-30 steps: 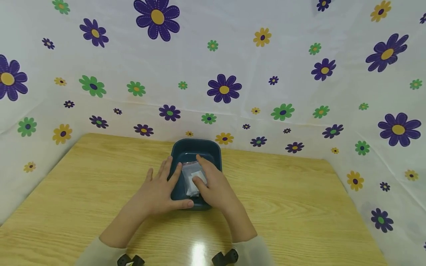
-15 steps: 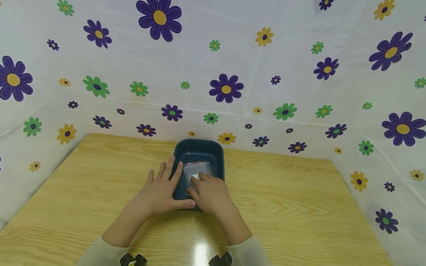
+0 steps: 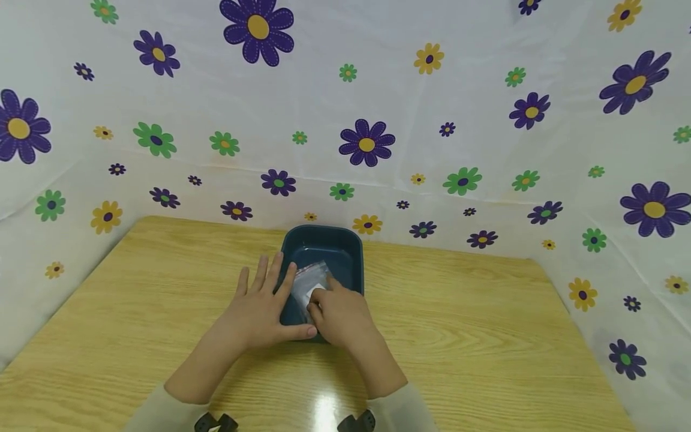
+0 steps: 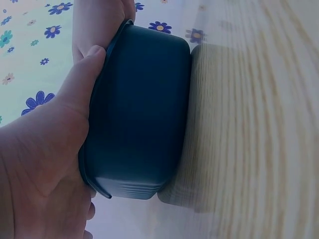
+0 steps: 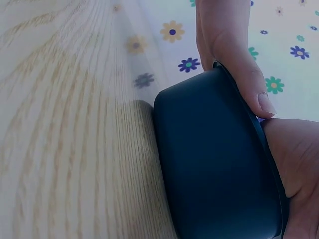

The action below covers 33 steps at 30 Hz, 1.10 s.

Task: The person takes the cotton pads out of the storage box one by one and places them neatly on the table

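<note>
A dark blue plastic tub stands on the table, a clear zip bag with a white label lying in it. My left hand rests across the tub's left rim with fingers spread, its thumb along the near rim. Reaching in over the near right side, my right hand pinches the bag near its label between thumb and curled fingers. The wrist views show only the outer wall of the tub, with the left hand and right hand at its rim; the bag is hidden there.
The wooden table extends to both sides of the tub. Behind it hangs a white cloth printed with flowers, which also runs along the left and right sides.
My right hand has come down onto the bag, its fingers curling in. The bag has turned, its zip edge now slanting and shifted left. The left hand stays at the rim.
</note>
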Each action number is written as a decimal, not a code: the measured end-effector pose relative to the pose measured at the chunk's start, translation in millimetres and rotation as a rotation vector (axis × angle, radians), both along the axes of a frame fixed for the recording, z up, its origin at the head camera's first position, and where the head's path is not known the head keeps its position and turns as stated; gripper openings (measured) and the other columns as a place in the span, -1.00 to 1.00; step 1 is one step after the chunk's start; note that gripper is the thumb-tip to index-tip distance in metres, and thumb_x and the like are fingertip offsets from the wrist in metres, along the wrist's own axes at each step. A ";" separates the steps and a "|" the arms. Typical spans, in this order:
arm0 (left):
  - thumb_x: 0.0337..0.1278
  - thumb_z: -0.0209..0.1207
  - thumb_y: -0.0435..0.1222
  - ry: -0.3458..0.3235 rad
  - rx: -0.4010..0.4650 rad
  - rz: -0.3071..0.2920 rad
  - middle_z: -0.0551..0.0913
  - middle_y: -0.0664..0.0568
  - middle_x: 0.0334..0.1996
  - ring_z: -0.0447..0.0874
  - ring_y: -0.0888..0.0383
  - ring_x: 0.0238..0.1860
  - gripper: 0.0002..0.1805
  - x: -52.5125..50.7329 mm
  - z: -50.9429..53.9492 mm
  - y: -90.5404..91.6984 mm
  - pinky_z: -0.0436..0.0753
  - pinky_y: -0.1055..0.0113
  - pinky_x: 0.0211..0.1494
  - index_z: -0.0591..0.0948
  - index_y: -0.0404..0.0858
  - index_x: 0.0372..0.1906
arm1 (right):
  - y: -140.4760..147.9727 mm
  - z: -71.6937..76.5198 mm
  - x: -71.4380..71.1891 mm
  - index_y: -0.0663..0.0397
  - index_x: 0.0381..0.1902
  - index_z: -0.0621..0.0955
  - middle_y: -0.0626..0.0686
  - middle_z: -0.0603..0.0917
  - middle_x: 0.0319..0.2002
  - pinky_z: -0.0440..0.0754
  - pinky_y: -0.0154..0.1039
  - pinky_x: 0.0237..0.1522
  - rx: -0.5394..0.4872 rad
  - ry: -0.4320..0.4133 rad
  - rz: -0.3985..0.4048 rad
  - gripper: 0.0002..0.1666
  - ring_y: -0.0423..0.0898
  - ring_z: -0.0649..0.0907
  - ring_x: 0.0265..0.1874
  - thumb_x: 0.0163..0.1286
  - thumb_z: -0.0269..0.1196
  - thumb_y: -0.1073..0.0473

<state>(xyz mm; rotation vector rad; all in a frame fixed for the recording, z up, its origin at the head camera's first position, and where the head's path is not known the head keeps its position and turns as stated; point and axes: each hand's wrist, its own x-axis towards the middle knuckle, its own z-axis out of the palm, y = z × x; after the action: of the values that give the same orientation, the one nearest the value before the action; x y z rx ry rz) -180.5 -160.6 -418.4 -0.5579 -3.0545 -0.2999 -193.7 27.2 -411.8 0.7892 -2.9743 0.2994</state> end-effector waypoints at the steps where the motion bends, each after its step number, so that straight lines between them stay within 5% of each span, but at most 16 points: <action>1: -0.22 -0.12 0.68 0.000 0.001 -0.001 -0.23 -0.27 0.60 -0.40 -0.30 0.58 0.42 0.4 0.6 0.2 -0.21 -0.40 0.48 0.01 -0.24 0.60 | -0.4 0.2 0.3 -0.11 -0.04 0.72 0.14 0.65 0.19 0.71 0.01 -0.04 0.007 0.004 -0.002 -0.69 0.13 0.63 0.18 0.56 0.08 -0.04; 7: -0.21 -0.11 0.67 -0.008 0.005 -0.004 -0.21 -0.27 0.60 -0.35 -0.26 0.59 0.43 1.5 4.0 0.5 -0.19 -0.38 0.50 -0.01 -0.30 0.59 | -1.8 0.7 1.6 -0.06 -0.08 0.60 0.31 0.52 0.29 0.64 0.10 0.13 0.019 0.013 -0.025 -0.77 0.31 0.54 0.26 0.54 0.11 -0.02; 11: -0.22 -0.11 0.68 -0.019 0.008 -0.006 -0.20 -0.27 0.60 -0.34 -0.26 0.59 0.45 1.7 3.7 1.0 -0.19 -0.37 0.50 -0.02 -0.32 0.59 | -0.9 1.9 3.0 0.00 -0.08 0.56 0.16 0.66 0.03 0.72 -0.16 -0.22 -0.011 -0.033 -0.020 -0.82 0.05 0.72 -0.12 0.54 0.11 0.04; 14: -0.22 -0.11 0.68 -0.019 0.010 -0.004 -0.20 -0.26 0.60 -0.35 -0.28 0.59 0.45 1.6 2.9 0.9 -0.19 -0.37 0.50 -0.01 -0.32 0.59 | -0.4 1.3 2.2 0.01 -0.06 0.55 0.00 0.67 -0.23 0.61 -0.28 -0.40 -0.045 -0.044 -0.010 -0.85 -0.11 0.65 -0.39 0.53 0.11 0.11; 19: -0.21 -0.09 0.67 -0.013 0.009 0.000 -0.19 -0.26 0.60 -0.34 -0.31 0.58 0.44 1.3 2.5 -0.1 -0.18 -0.38 0.50 0.00 -0.31 0.59 | 0.2 -0.2 -0.8 -0.01 0.05 0.55 0.01 0.70 -0.23 0.60 -0.29 -0.39 -0.097 -0.027 -0.012 -0.76 -0.09 0.66 -0.34 0.46 0.18 0.17; 27: -0.23 -0.07 0.67 -0.013 0.011 0.004 -0.17 -0.26 0.60 -0.31 -0.32 0.58 0.45 1.4 2.9 0.4 -0.16 -0.37 0.50 0.01 -0.32 0.59 | -4.1 2.4 -0.7 -0.05 0.37 0.48 0.15 0.60 0.24 0.69 0.00 0.01 0.003 -0.056 -0.090 -0.32 0.10 0.68 0.08 0.32 0.34 -0.04; 33: -0.22 -0.07 0.67 -0.013 0.010 0.000 -0.17 -0.26 0.60 -0.29 -0.33 0.58 0.44 1.6 3.5 0.5 -0.15 -0.37 0.50 0.01 -0.32 0.59 | -5.4 2.4 -1.1 -0.11 0.37 0.49 0.07 0.66 0.18 0.68 -0.01 0.04 -0.015 -0.068 -0.125 -0.23 0.04 0.67 0.09 0.22 0.43 -0.11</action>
<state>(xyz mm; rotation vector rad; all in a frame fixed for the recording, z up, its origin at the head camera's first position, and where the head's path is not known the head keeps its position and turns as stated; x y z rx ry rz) -178.9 -160.1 -414.8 -0.5577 -3.0642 -0.3198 -194.8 21.8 -409.4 0.5992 -3.0638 0.3488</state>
